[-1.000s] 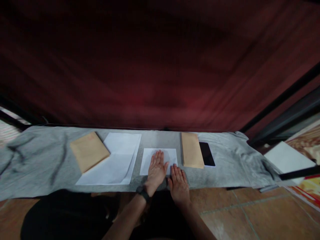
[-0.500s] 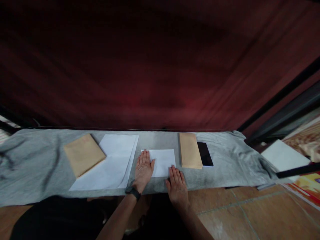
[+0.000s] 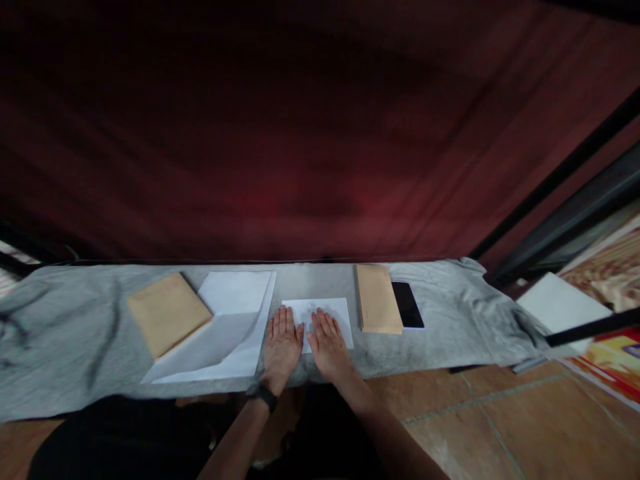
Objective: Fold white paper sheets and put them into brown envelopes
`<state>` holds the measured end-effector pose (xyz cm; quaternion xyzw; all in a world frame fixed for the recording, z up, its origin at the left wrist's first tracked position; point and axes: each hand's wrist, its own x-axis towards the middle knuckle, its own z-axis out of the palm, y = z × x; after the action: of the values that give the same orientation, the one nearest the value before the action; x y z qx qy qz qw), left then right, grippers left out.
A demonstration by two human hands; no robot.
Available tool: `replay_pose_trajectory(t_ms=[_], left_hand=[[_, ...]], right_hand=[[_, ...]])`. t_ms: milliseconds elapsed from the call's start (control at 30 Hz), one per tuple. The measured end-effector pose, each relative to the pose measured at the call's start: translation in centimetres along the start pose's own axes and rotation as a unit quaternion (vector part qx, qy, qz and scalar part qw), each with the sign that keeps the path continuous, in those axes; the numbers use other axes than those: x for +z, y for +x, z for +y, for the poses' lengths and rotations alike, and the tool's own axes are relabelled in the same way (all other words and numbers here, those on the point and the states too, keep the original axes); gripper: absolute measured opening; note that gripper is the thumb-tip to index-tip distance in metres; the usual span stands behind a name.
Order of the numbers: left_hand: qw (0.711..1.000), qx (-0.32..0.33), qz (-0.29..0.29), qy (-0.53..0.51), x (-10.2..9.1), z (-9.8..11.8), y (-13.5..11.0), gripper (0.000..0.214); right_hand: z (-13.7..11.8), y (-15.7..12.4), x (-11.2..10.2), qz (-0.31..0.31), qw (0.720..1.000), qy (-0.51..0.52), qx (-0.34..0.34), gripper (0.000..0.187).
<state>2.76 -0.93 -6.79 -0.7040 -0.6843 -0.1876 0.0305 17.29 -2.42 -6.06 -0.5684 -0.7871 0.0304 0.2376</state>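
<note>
A small white folded-looking sheet of paper point(image 3: 340, 310) lies flat on the grey cloth in front of me. My left hand point(image 3: 283, 347) rests palm down over its left edge, fingers stretched out. On the middle of the same sheet lies my right hand point(image 3: 329, 341), flat, with its fingers slightly spread. The two hands are side by side, thumbs apart. Left of them are larger white sheets point(image 3: 235, 293), whose near corner is lifted and curled. A stack of brown envelopes point(image 3: 170, 313) partly covers these sheets.
Narrow brown envelopes point(image 3: 379, 300) lie to the right, partly over a dark-screened phone or tablet point(image 3: 407, 305). Grey cloth point(image 3: 460, 320) covers the long surface. A dark red curtain point(image 3: 300, 167) hangs behind it. Tiled floor point(image 3: 450, 427) shows at the near right.
My right hand has moved left and forward, from the small sheet's lower right corner onto its middle. The larger sheet's near corner has lifted. My left hand has barely shifted.
</note>
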Motion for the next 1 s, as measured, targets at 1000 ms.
replay_pose_trajectory(t_ms=[1000], left_hand=[[1.0, -0.008, 0.007, -0.02, 0.3, 0.1, 0.0, 0.064]], right_hand=[[4.1, -9.0, -1.8, 0.072, 0.991, -0.101, 0.047, 0.062]])
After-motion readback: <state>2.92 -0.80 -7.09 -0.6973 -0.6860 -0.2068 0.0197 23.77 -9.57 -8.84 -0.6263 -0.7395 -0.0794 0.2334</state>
